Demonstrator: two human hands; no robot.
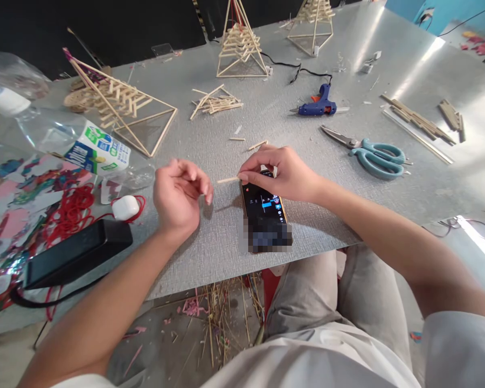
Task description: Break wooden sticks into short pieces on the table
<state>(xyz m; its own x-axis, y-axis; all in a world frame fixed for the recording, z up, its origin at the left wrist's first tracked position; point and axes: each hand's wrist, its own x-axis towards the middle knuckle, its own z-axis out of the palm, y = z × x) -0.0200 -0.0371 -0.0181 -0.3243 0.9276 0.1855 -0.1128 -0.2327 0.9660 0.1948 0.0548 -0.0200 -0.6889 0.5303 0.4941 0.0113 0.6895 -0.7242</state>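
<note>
Between thumb and fingers, my right hand (281,170) pinches a short thin wooden stick (228,180), whose free end points left. That hand hovers over the upper part of a smartphone (262,207) with a lit dark screen, lying on the table. To the left, my left hand (180,194) is raised with fingers loosely curled and apart, and I see nothing in it. A small gap separates its fingertips from the stick. Just beyond my right hand, another short stick piece (257,145) rests on the table, near a loose stick (237,139).
Stick pyramids (242,48) stand at the back and left. A stick pile (218,102), blue glue gun (317,102), scissors (372,153) and more sticks (422,121) lie about. At left are a plastic bottle (60,129), red cord (75,215) and black device (81,250).
</note>
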